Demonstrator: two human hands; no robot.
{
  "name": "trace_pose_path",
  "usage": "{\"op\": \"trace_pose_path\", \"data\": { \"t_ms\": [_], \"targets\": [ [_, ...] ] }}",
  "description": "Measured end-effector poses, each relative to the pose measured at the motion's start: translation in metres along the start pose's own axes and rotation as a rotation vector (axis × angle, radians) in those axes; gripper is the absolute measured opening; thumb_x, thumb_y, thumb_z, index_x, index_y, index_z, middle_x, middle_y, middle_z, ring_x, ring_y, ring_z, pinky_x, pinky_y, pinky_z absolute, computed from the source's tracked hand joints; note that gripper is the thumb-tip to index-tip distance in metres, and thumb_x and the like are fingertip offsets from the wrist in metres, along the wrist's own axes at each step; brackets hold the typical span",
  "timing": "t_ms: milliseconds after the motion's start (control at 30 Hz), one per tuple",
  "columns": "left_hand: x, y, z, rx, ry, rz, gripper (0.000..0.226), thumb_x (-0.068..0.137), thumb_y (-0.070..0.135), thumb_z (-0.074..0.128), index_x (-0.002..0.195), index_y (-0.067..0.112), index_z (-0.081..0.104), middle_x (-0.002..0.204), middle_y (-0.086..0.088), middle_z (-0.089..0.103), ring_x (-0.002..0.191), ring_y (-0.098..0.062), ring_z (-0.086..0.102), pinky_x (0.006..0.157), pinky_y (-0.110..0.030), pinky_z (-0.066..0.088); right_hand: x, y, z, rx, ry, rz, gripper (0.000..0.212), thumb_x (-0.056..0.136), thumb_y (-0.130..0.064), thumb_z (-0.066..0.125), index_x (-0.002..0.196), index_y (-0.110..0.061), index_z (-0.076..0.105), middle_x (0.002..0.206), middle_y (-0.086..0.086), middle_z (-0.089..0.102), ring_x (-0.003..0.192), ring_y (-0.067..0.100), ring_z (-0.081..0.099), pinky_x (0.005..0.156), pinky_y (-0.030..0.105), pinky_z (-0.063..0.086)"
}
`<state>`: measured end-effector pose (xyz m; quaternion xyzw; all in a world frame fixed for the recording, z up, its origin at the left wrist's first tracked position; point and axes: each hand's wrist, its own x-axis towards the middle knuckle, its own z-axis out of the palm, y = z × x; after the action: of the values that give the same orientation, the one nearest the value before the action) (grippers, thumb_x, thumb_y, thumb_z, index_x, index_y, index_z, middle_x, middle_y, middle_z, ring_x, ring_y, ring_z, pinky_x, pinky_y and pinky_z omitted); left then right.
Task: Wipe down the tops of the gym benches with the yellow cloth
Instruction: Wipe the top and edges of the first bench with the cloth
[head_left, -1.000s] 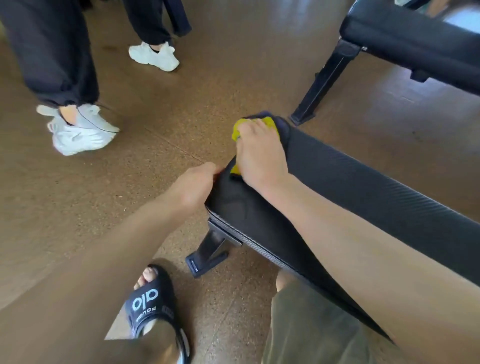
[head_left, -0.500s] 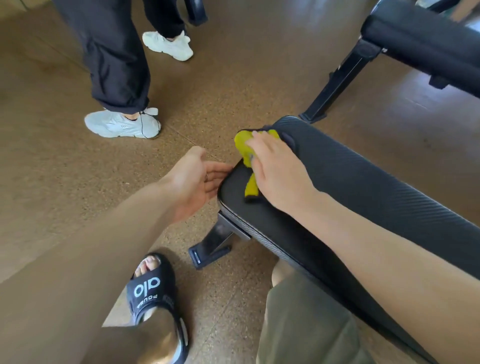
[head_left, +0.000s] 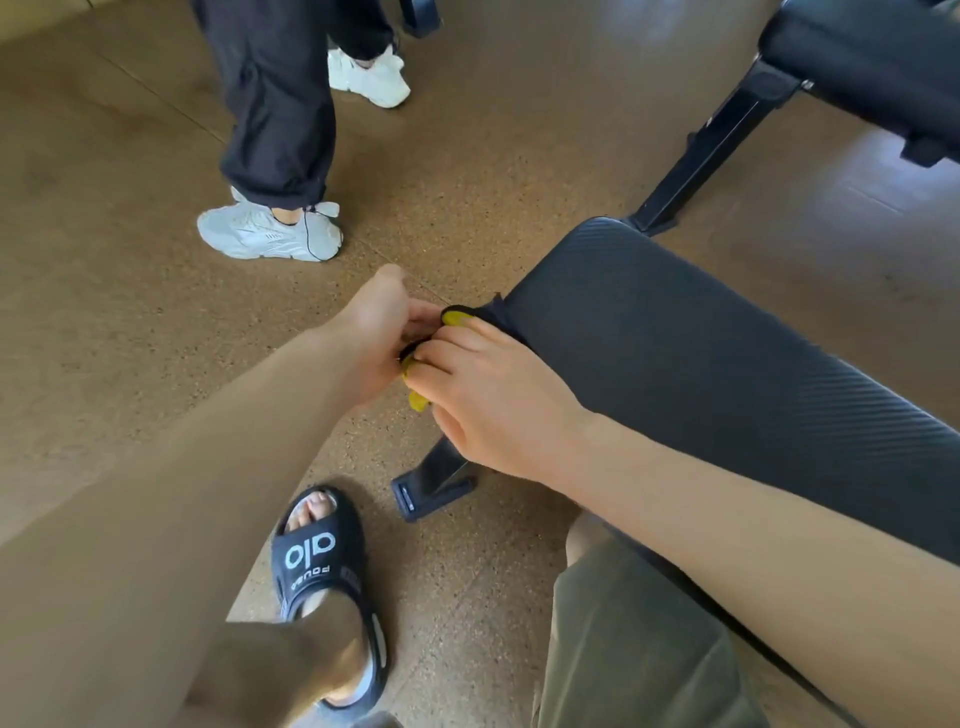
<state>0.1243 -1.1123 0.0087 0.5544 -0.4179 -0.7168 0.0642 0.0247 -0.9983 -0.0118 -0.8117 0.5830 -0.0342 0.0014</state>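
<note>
Cloth, yellow, has left the near bench top and now sits bunched at its left end, pinched between right hand and left hand; refolding judged likely before further wiping.

Lettering on the black slide sandal

Its strap carries "alo" in large white letters, with a smaller line of white letters beneath that is too small to read surely. No other text is legible.
</note>
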Motion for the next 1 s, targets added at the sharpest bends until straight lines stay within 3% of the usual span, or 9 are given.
{"op": "trace_pose_path", "data": {
  "t_ms": [67,200,367,433,500,567,733,900,1000],
  "targets": [
    [0.004,0.000,-0.007,0.042,0.094,0.038,0.071,0.107,0.045,0.018,0.098,0.004,0.075,0.109,-0.014,0.075,0.106,-0.025,0.066,0.095,-0.037,0.048,-0.004,-0.004,0.000,-0.045,-0.006,0.006,0.028,0.095,-0.010,0.041,0.107,-0.012,0.067,0.115,0.010,0.065,0.117,0.034,0.054,0.115,0.049,0.029],
    [0.007,0.004,-0.012,0.066,0.136,0.087,0.072,0.107,0.044,0.017,0.105,0.003,0.076,0.109,-0.012,0.077,0.112,-0.027,0.065,0.105,-0.039,0.044,-0.076,-0.016,-0.001,-0.224,-0.103,-0.122,0.035,0.098,-0.008,0.036,0.107,-0.010,0.070,0.145,0.017,0.052,0.143,0.037,0.038,0.120,0.055,0.026],
    [0.006,-0.001,-0.009,0.079,0.170,0.115,0.072,0.107,0.043,0.017,0.103,0.004,0.077,0.106,-0.011,0.078,0.110,-0.025,0.067,0.099,-0.036,0.047,-0.071,0.000,-0.002,-0.273,-0.201,-0.257,0.031,0.094,-0.012,0.046,0.108,-0.010,0.074,0.141,0.016,0.057,0.145,0.033,0.036,0.123,0.052,0.022],
    [0.004,0.000,-0.009,0.076,0.190,0.119,0.070,0.106,0.042,0.018,0.102,0.005,0.077,0.107,-0.010,0.078,0.111,-0.025,0.067,0.094,-0.034,0.046,-0.034,0.001,0.002,-0.241,-0.148,-0.247,0.023,0.087,-0.010,0.058,0.102,-0.010,0.075,0.124,0.013,0.065,0.136,0.033,0.045,0.121,0.051,0.023],
    [0.000,0.003,-0.009,0.050,0.219,0.131,0.069,0.106,0.041,0.018,0.099,0.006,0.077,0.108,-0.010,0.077,0.111,-0.023,0.066,0.093,-0.033,0.045,-0.001,-0.001,0.002,-0.159,-0.096,-0.150,0.017,0.079,-0.010,0.066,0.092,-0.011,0.077,0.104,0.011,0.068,0.113,0.033,0.058,0.111,0.049,0.035],
    [-0.002,0.004,-0.007,0.026,0.251,0.157,0.067,0.106,0.041,0.019,0.096,0.007,0.076,0.108,-0.008,0.077,0.111,-0.022,0.065,0.095,-0.033,0.045,0.011,-0.002,-0.003,-0.078,-0.012,-0.053,0.015,0.078,-0.011,0.068,0.091,-0.010,0.076,0.099,0.011,0.068,0.100,0.032,0.060,0.102,0.047,0.042],
    [-0.003,-0.003,0.012,0.038,0.254,0.142,0.067,0.107,0.044,0.019,0.095,0.011,0.076,0.105,-0.006,0.077,0.110,-0.023,0.067,0.097,-0.035,0.047,-0.075,-0.014,0.006,-0.085,0.068,-0.040,0.026,0.101,-0.010,0.049,0.119,-0.007,0.067,0.146,0.011,0.052,0.143,0.033,0.039,0.122,0.050,0.023],
    [0.000,-0.014,0.030,0.013,0.235,0.133,0.063,0.107,0.043,0.019,0.102,0.013,0.074,0.103,-0.005,0.075,0.111,-0.023,0.066,0.110,-0.043,0.045,-0.087,0.015,-0.004,0.055,0.002,-0.157,0.035,0.101,-0.023,0.049,0.133,-0.015,0.062,0.151,0.002,0.050,0.149,0.023,0.033,0.126,0.041,0.017],
    [-0.001,-0.012,0.032,-0.091,0.296,0.104,0.057,0.107,0.041,0.022,0.106,0.012,0.070,0.102,-0.007,0.075,0.108,-0.024,0.067,0.103,-0.042,0.050,-0.062,0.029,-0.007,0.139,0.009,-0.183,0.033,0.098,-0.031,0.057,0.128,-0.019,0.065,0.149,-0.002,0.053,0.147,0.020,0.036,0.125,0.041,0.020]
  ]
}}
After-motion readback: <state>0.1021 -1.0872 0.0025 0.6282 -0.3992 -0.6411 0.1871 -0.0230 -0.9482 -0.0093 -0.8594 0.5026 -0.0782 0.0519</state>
